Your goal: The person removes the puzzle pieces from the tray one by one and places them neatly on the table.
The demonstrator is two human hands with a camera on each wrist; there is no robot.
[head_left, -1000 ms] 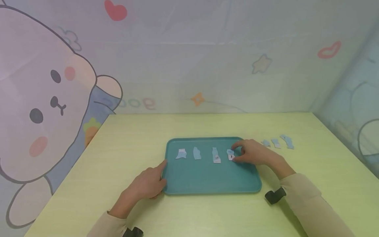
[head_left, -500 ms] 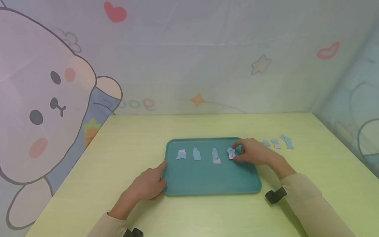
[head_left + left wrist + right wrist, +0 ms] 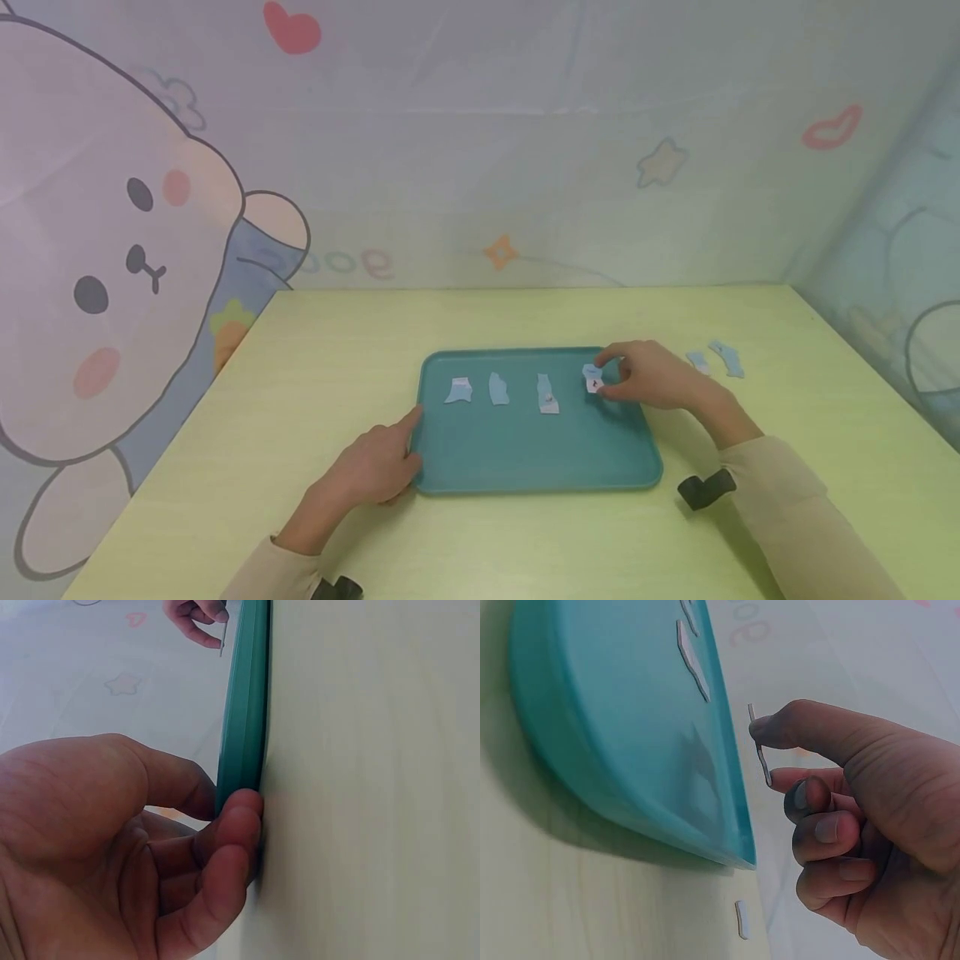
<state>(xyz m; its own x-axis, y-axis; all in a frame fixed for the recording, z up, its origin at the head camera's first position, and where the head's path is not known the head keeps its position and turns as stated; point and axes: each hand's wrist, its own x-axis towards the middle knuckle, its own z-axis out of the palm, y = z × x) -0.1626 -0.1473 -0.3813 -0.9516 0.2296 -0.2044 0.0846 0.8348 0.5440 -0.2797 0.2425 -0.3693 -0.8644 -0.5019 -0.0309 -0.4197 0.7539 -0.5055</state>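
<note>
My right hand pinches a small blue-and-white puzzle piece between thumb and fingertips. In the right wrist view that piece is seen edge-on, held up clear of the teal tray. Three more flat pieces lie spaced in a row on the tray: a left one, a narrow light blue one and a long one with a white end. At the tray's left edge, my left hand holds the rim, its other fingers curled against the side in the left wrist view.
Two loose pieces show on the yellow table beyond my right hand, a small one and a longer one. A patterned backdrop stands behind the table's far edge.
My right hand has lifted the piece off the tray and moved it up and slightly right. It now covers one of the loose pieces on the table. My left hand stays put.
</note>
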